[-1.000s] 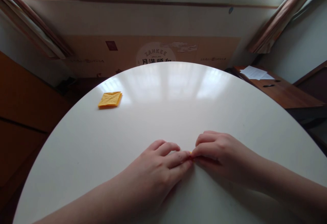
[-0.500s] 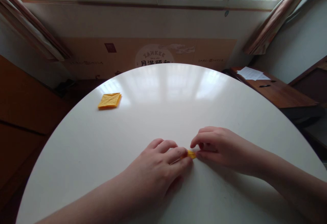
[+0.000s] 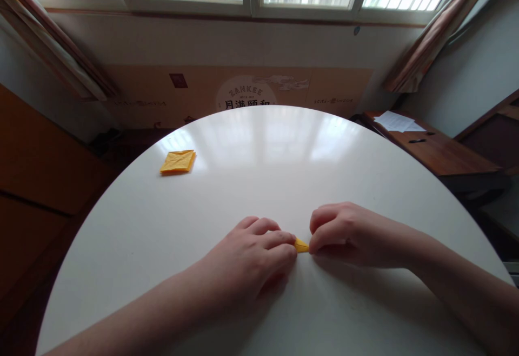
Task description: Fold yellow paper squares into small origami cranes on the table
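On the round white table (image 3: 263,161), my left hand (image 3: 251,256) and my right hand (image 3: 344,234) meet over a small folded piece of orange paper (image 3: 300,245). Only a thin orange tip shows between the fingertips; the rest is hidden under my left hand. My left fingers press down on it, curled and close together. My right hand has its fingers curled, pinching the paper's right end. A second folded orange square (image 3: 177,162) lies alone at the far left of the table, well away from both hands.
A wall with a printed board (image 3: 247,96) and windows lies beyond the table. A brown wooden desk (image 3: 438,153) with white sheets (image 3: 395,120) and a dark pen stands at the right. Wooden furniture borders the left side.
My right hand drew back a little, then closed in again on the paper's tip. A bit more of the orange tip shows now. The view has tilted slightly.
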{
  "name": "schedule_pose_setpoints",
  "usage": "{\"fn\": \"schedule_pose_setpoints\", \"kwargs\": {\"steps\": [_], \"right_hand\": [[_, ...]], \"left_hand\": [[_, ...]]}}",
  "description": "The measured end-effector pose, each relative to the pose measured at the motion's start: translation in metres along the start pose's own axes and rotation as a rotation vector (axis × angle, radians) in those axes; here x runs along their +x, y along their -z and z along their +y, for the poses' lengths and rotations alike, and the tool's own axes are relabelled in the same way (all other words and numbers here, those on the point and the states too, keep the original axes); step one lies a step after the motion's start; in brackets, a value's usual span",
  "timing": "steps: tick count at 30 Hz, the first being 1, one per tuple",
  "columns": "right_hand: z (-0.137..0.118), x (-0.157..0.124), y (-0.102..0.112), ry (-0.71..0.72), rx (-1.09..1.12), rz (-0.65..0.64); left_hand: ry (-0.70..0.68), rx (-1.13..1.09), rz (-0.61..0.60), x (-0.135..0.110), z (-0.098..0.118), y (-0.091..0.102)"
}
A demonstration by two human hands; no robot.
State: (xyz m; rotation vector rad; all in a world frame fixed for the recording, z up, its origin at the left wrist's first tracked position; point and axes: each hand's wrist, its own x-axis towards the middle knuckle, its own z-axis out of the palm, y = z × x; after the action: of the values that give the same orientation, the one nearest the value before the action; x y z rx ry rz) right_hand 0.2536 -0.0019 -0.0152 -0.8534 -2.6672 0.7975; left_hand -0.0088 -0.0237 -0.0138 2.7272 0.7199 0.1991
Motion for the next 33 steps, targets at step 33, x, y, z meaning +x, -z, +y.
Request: {"fn": "schedule_pose_setpoints", "kwargs": {"steps": [33], "right_hand": [[-0.008, 0.005, -0.017, 0.094, -0.112, 0.049]], "left_hand": [[-0.05, -0.081, -0.04, -0.001, -0.003, 0.014]]}}
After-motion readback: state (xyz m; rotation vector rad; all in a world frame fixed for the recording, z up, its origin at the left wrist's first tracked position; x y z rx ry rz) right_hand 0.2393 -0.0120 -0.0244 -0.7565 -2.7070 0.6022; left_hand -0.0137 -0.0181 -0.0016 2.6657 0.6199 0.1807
